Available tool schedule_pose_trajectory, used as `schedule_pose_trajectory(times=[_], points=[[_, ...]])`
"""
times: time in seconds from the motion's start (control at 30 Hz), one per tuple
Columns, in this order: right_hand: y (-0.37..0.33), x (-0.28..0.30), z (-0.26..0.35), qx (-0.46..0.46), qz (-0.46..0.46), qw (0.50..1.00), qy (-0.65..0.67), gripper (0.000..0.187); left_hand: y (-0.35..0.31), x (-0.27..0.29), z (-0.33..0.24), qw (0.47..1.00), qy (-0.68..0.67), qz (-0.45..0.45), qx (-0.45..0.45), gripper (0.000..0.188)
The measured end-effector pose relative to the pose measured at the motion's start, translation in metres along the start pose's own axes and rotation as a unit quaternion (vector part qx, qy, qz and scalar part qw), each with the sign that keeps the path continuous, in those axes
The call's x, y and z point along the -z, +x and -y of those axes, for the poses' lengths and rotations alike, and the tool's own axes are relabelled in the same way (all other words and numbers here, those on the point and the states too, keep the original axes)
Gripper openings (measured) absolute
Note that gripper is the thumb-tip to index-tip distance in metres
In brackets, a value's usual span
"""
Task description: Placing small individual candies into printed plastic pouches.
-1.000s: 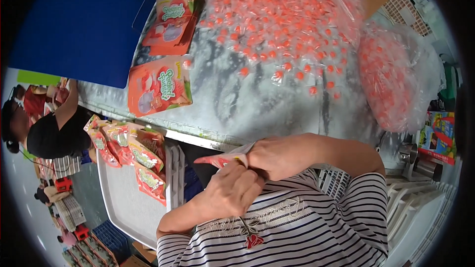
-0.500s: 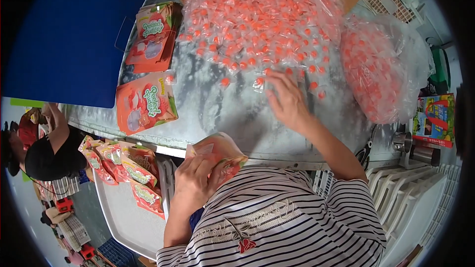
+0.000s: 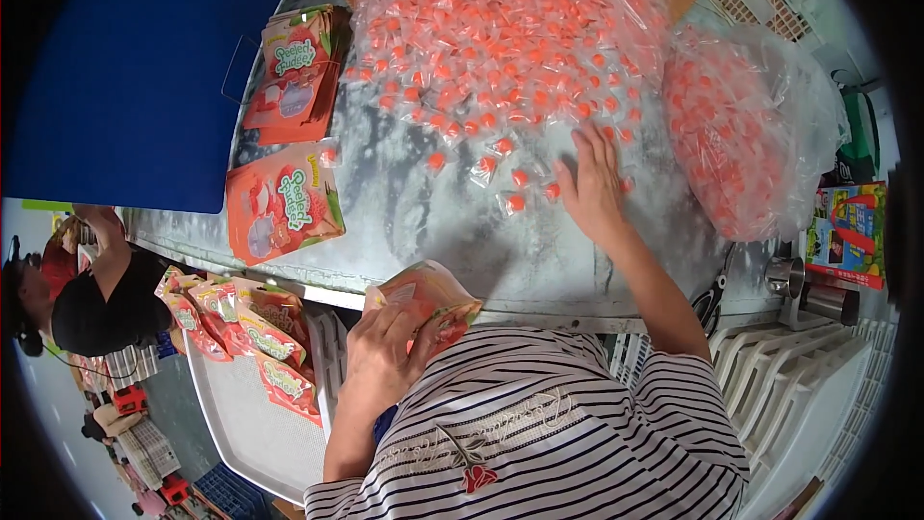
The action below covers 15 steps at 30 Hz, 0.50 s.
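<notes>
Left hand (image 3: 380, 361) grip wrapped around orange pouch (image 3: 428, 300), held at near edge of desk (image 3: 539, 260). Right hand (image 3: 594, 183) grip spread flat, fingers on wrapped candies (image 3: 520, 178) mid-desk, well beyond pouch, just below candy heap (image 3: 500, 48).

The light is bright and even, with soft glare on the tabletop (image 3: 462, 221); straight edges bend near the dark rim.

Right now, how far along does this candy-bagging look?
Done: several filled orange pouches lie in the grey tray. In hand: the left hand holds an open pouch while the right hand gathers wrapped candies. Left: a large heap of candies and flat empty pouches.
</notes>
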State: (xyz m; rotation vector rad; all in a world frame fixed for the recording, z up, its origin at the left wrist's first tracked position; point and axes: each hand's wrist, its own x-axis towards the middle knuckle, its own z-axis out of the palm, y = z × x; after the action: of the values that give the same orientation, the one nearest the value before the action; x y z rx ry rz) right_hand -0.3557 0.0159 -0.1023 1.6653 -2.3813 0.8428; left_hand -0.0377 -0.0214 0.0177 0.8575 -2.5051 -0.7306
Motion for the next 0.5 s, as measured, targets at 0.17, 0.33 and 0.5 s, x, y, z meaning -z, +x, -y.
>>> schedule_pose_trajectory(times=[0.17,0.33,0.5], points=[[-0.016,0.009,0.022,-0.018,0.122,0.989,0.076,0.045,0.000,-0.001,0.000,1.000,0.009,0.005,-0.003,0.016],[0.012,0.006,0.042,0.020,0.156,0.957,0.242,0.054,-0.004,0.000,-0.001,0.999,0.027,0.031,0.001,0.020],[0.019,-0.026,0.046,0.150,0.173,0.968,0.104,0.064,-0.006,-0.007,0.001,1.000,0.008,-0.013,-0.013,0.020]])
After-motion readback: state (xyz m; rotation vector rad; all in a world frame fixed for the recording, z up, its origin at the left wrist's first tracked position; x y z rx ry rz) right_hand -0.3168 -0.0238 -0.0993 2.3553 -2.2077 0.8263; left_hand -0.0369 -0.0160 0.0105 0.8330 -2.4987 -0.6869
